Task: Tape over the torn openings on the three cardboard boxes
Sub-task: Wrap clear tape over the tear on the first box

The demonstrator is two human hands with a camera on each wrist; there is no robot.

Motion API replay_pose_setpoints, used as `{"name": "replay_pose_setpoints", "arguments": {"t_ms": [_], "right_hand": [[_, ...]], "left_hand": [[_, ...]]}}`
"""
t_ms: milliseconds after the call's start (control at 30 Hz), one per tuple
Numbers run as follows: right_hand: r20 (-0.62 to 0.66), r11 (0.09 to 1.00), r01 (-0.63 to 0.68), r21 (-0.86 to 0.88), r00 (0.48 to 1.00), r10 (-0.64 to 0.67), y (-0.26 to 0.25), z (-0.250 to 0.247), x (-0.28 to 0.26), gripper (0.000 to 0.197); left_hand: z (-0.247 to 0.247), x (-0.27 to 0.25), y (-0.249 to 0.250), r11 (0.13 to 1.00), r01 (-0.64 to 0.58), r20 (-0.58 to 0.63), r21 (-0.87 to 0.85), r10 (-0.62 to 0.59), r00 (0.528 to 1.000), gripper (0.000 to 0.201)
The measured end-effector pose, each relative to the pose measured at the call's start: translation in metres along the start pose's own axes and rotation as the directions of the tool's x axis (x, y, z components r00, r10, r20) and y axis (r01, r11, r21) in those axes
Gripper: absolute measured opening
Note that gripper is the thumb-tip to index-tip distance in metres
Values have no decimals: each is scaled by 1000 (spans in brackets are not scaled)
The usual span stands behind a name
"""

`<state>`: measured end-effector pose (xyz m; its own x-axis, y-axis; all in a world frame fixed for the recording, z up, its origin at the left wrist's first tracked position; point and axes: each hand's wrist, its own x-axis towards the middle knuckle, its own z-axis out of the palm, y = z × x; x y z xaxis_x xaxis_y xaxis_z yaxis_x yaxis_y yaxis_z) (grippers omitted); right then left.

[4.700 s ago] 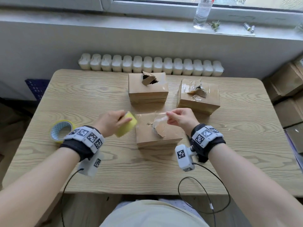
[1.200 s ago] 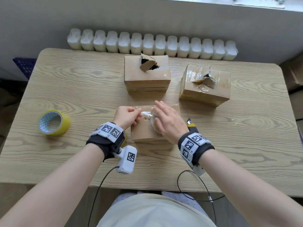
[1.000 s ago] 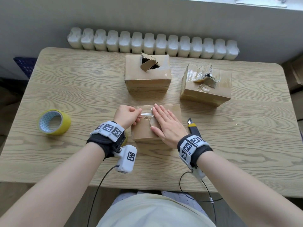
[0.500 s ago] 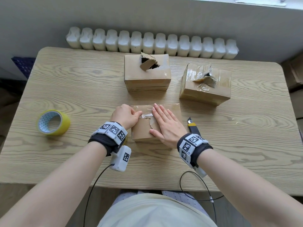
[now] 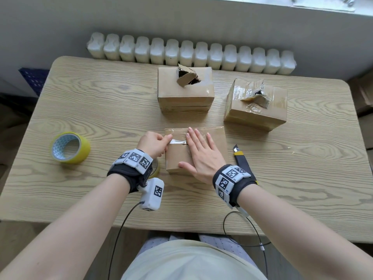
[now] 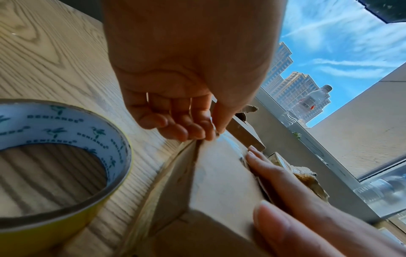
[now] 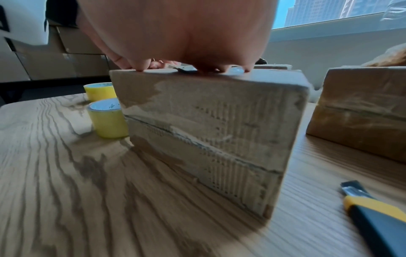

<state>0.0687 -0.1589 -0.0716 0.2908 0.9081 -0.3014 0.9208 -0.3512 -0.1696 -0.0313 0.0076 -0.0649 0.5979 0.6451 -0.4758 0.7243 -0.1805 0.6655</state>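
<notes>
The nearest cardboard box (image 5: 176, 160) stands in front of me with a clear tape strip (image 5: 177, 141) across its top. My left hand (image 5: 168, 138) pinches the strip's left end at the box's left edge; the pinching fingers (image 6: 193, 132) show in the left wrist view. My right hand (image 5: 192, 150) lies flat, fingers straight, pressing the top of that box (image 7: 208, 130) and hiding its tear. Behind stand a middle box (image 5: 185, 98) with a torn opening (image 5: 187, 78) and a right box (image 5: 256, 112) with a torn, crumpled patch (image 5: 256, 97).
A yellow tape roll (image 5: 69, 147) lies at the table's left. A second yellow roll (image 6: 61, 156) sits by the near box under my left wrist. A black and yellow utility knife (image 5: 240, 158) lies right of the box. A radiator (image 5: 191, 53) runs behind the table.
Earlier my left hand held a yellow roll and my right pinched the tape end. Now the roll is down, the strip lies on the box, and my right hand has flattened over it.
</notes>
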Motion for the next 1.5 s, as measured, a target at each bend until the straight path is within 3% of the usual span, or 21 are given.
{"name": "replay_pose_setpoints", "arguments": {"t_ms": [300,433,567,667,767,833,900,967,1033,1133,1267,1367,1500], "right_hand": [[-38,998,15,61,999,-12,-27,-1,8,82],[-9,999,-10,31,1000,10,-39,-5,13,68],[2,999,-24,32,1000,23,-41,-3,14,69],[1,1000,-23,21,1000,23,-41,-2,12,76],[14,998,-14,63,1000,13,-43,-1,11,79],[45,993,-25,114,999,20,-45,-1,12,77],[59,985,-36,170,998,27,-46,-5,13,74],[64,972,-43,233,998,28,-46,-14,13,71],[71,964,-53,262,997,35,-46,-22,14,69],[56,945,-82,318,996,67,-52,-37,16,61],[-13,833,-52,551,997,70,-67,-58,20,56],[-81,750,5,661,995,65,-77,-79,21,54],[-200,743,102,662,979,44,-81,-94,19,48]], "left_hand": [[0,-2,-15,992,4,66,-130,5,998,50],[-5,-10,-34,978,90,93,-188,-74,993,45],[-14,-27,-59,968,11,34,251,-21,999,25],[-12,-40,-74,916,-70,106,394,30,994,30],[-7,-43,-79,782,-204,219,588,89,972,41],[-6,-47,-79,655,-289,275,698,127,953,30],[-9,-52,-81,640,-305,267,705,159,950,19],[-15,-56,-86,743,-249,171,621,182,968,17],[-26,-59,-89,885,-211,69,414,201,977,18],[-46,-65,-86,967,-241,-26,82,244,969,11],[-68,-72,-68,919,-302,-37,-253,303,952,10],[-79,-78,-45,868,-344,-45,-359,352,935,13],[-81,-83,-15,818,-383,-39,-429,406,913,26]]}}
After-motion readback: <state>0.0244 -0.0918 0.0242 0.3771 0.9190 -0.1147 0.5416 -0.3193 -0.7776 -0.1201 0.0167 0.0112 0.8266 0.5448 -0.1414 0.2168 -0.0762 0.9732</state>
